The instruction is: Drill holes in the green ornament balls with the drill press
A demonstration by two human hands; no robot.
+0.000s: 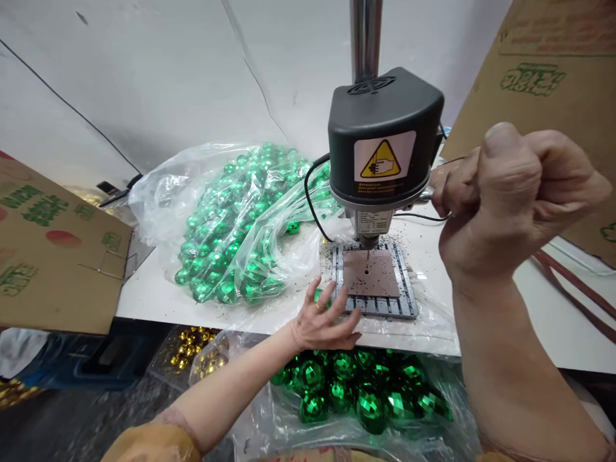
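Near the bench's front edge [158,310], the left hand [320,323] is loosely spread, seemingly empty, while the right hand [505,199] grips the drill handle [424,196], probably for control.

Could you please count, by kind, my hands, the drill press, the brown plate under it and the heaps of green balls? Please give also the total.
Left hand and right hand: 2
Drill press: 1
Brown plate: 1
Upper heap of green balls and lower heap of green balls: 2
Total: 6
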